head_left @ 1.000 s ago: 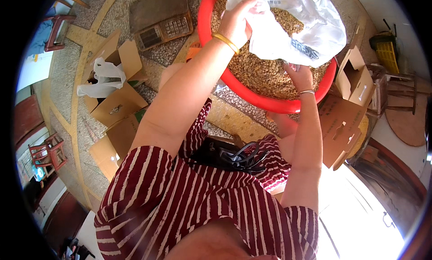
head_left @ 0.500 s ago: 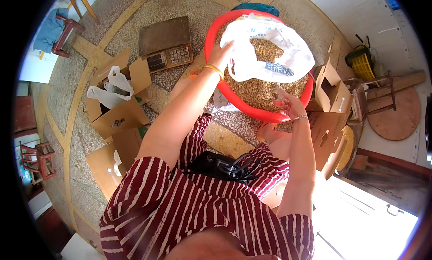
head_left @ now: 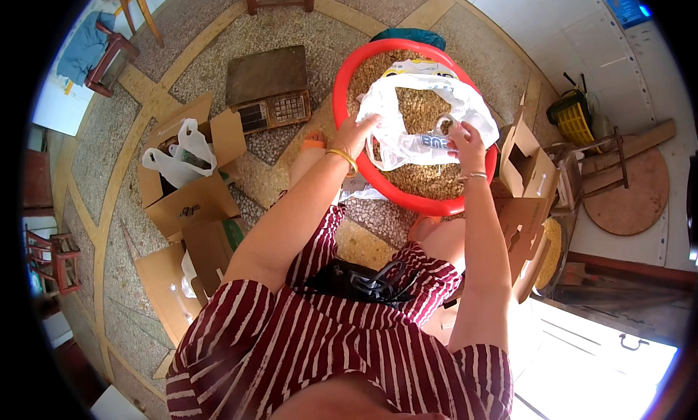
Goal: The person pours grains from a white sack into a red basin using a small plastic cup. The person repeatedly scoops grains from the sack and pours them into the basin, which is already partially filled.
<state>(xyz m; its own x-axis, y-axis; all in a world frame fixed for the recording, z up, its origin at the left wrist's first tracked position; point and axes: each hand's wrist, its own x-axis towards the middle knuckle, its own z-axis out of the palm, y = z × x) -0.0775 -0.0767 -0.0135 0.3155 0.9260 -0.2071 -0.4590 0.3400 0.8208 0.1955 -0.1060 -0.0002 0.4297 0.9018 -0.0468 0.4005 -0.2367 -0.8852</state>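
Observation:
A white plastic bag (head_left: 383, 104) with blue print stands with its mouth spread inside a round red-rimmed tub (head_left: 456, 205). Tan, grain-like pieces (head_left: 411, 180) fill the tub, and more of them show through the bag's mouth. At the bag's left side, my left hand (head_left: 354, 135) grips its edge. My right hand (head_left: 467, 144) holds a small clear cup (head_left: 443, 124) over the near right part of the bag's opening. What the cup contains is too small to tell.
Left of the tub a weighing scale (head_left: 267, 78) sits on the floor. An open cardboard box (head_left: 190, 207) nearby holds a white bag (head_left: 190, 151). More cardboard boxes (head_left: 525, 169) stand close to the tub's right side. A black bag (head_left: 347, 278) lies in my lap.
My right hand has carried the cup from the loose pieces near the tub's front rim up over the bag's opening. My left hand stays on the bag, whose mouth has changed shape.

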